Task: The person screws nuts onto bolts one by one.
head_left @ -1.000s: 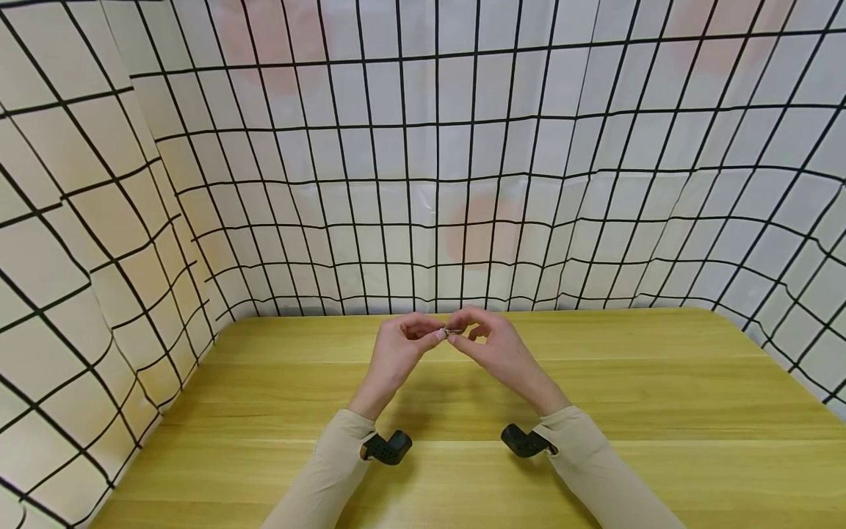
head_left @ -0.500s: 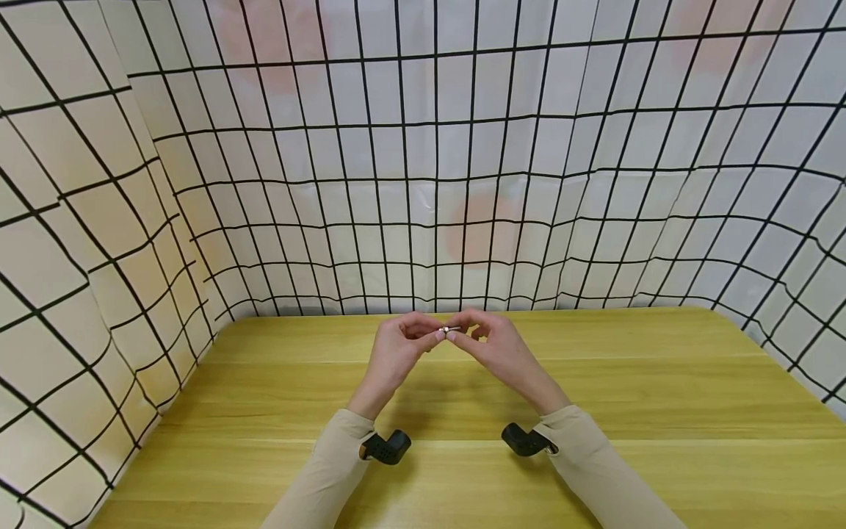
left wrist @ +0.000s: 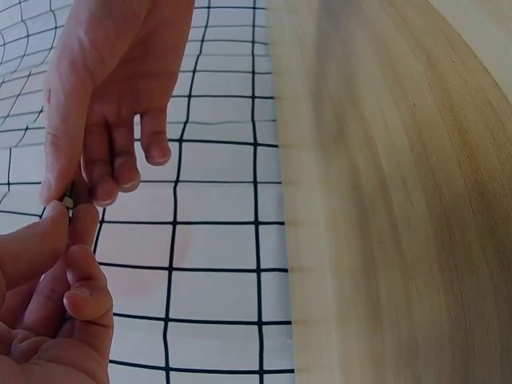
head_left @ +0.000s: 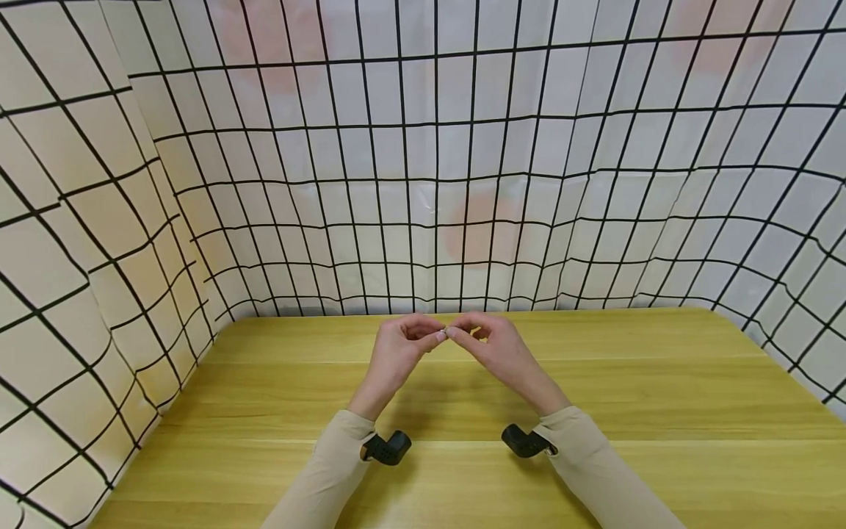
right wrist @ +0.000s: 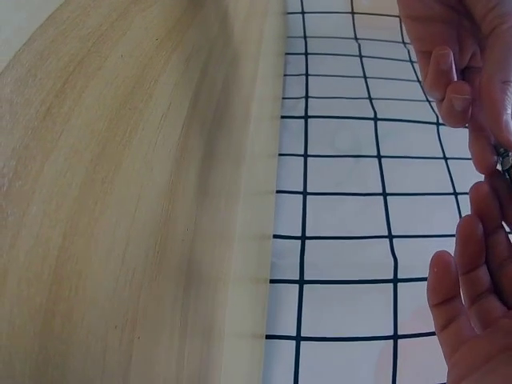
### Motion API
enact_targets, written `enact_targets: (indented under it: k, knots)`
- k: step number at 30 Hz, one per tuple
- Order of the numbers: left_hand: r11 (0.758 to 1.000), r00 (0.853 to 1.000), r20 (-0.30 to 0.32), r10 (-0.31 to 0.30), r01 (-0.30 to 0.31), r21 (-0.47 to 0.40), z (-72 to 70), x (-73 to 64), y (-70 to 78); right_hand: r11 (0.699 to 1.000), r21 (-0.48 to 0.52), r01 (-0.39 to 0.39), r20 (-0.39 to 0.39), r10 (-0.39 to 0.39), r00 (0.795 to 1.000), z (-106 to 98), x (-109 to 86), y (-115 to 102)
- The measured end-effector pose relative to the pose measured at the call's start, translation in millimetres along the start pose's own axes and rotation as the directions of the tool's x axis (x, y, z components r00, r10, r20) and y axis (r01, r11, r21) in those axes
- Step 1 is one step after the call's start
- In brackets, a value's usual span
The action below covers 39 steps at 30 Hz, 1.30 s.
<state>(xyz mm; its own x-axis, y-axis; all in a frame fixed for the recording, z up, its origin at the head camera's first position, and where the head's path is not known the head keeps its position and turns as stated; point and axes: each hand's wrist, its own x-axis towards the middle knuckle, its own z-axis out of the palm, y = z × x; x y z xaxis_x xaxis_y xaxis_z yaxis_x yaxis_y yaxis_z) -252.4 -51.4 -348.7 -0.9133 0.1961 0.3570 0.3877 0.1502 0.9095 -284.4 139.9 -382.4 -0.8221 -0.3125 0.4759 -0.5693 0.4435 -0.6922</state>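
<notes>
Both hands meet fingertip to fingertip above the far part of the wooden table. Between them is a small silvery metal bolt (head_left: 445, 332), mostly hidden by the fingers. My left hand (head_left: 395, 351) pinches one end between thumb and forefinger. From the other side, my right hand (head_left: 497, 351) pinches it with thumb and forefinger, the thumb covering the shaft. A shiny bit of the bolt (left wrist: 68, 202) shows in the left wrist view; the right wrist view catches its metal (right wrist: 506, 162) at the right edge. The other fingers of the right hand curl loosely.
The wooden table (head_left: 423, 477) spreads under both arms. White sheeting with a black grid (head_left: 423, 147) stands behind the table and along its sides. Black wrist cameras (head_left: 390, 448) sit at the beige sleeves (head_left: 327, 459).
The right thumb and forefinger have shifted slightly left along the bolt, covering the shaft that showed half a second ago. The left hand stays almost still.
</notes>
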Motion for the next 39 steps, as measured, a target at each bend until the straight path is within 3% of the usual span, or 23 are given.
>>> enact_targets:
  k: [6,9,16,22,30,39]
  knots:
    - [1.000,1.000,-0.013,0.000,0.000,-0.008,2.3,10.6,-27.6,1.000,-0.004,-0.020,0.001,0.020,1.000,0,0.4,1]
    - [1.000,1.000,-0.025,0.001,-0.002,-0.018,2.9,12.0,-31.7,1.000,0.006,-0.029,0.001,0.029,1.000,0,0.2,1]
    - [1.000,0.999,-0.042,0.003,-0.004,-0.011,3.1,11.8,-32.0,0.995,0.099,0.025,0.004,-0.025,1.000,0,0.3,-1]
    - [1.000,0.999,-0.042,-0.001,0.001,-0.009,3.3,12.4,-32.2,0.993,0.094,0.072,0.003,-0.072,0.997,0,0.7,0]
    - [1.000,0.999,-0.043,-0.004,0.004,-0.006,2.8,12.2,-31.5,0.994,0.085,0.061,0.005,-0.062,0.998,1,0.6,1]
    - [1.000,0.999,-0.038,0.001,-0.002,-0.017,1.7,11.4,-31.1,0.998,0.067,-0.003,0.022,0.002,1.000,0,-0.5,-7]
